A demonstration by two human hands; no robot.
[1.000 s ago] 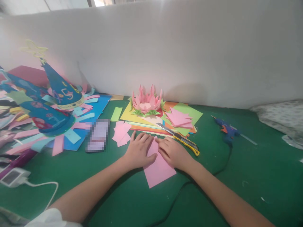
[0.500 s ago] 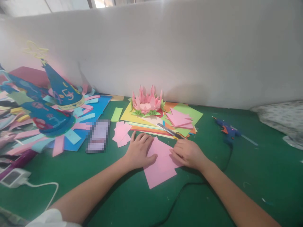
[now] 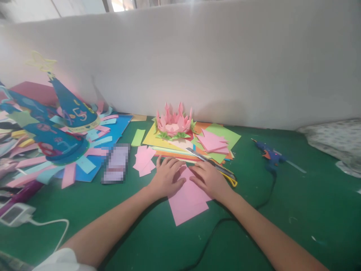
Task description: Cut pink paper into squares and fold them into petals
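Overlapping pink paper sheets (image 3: 188,209) lie on the green table in front of me. My left hand (image 3: 168,177) rests on their left side, fingers spread and open. From the right, my right hand (image 3: 209,179) lies on the same sheets with its fingers stretched out and no tool in it. Just beyond that hand is a utility knife (image 3: 221,166) with a yellow end, its blade pointing up and left over the stack of coloured paper (image 3: 169,150). Small pink paper pieces (image 3: 144,160) sit left of my left hand.
A pink paper lotus (image 3: 175,124) stands on the stack at the back. Blue cone hats (image 3: 60,145) with paper strips and a phone (image 3: 116,163) are at left. At right lies a blue glue gun (image 3: 269,154), its black cord (image 3: 214,233) running across the table.
My right hand has shifted left over the pink sheets and its curled fingers have straightened. More of the utility knife's handle now shows. My left hand stays nearly in place.
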